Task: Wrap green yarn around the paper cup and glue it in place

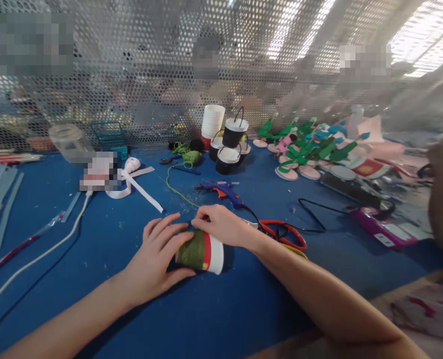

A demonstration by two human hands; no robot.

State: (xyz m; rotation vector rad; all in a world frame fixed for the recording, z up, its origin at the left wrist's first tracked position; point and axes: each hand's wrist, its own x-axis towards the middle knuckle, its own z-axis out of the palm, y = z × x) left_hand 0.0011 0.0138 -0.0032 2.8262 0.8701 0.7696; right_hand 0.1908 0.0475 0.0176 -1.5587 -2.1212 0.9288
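Note:
A paper cup (216,257) lies on its side on the blue table, its lower part wrapped in green yarn and a red band showing beside the white rim. My left hand (156,259) grips the wrapped end, thumb below and fingers over the top. Above the cup, my right hand (221,223) has its fingertips pinched at the green yarn strand (176,190). That strand runs back to a yarn ball (192,158). The exact pinch point is partly hidden by the fingers. A blue glue gun (224,192) lies just behind my right hand.
Red-handled scissors (285,233) and a purple power strip (381,228) with a black cord lie to the right. At the back stand stacked white cups (213,122), small black buckets (233,134) and green paper plants (303,142). A white cable (53,249) crosses the left side.

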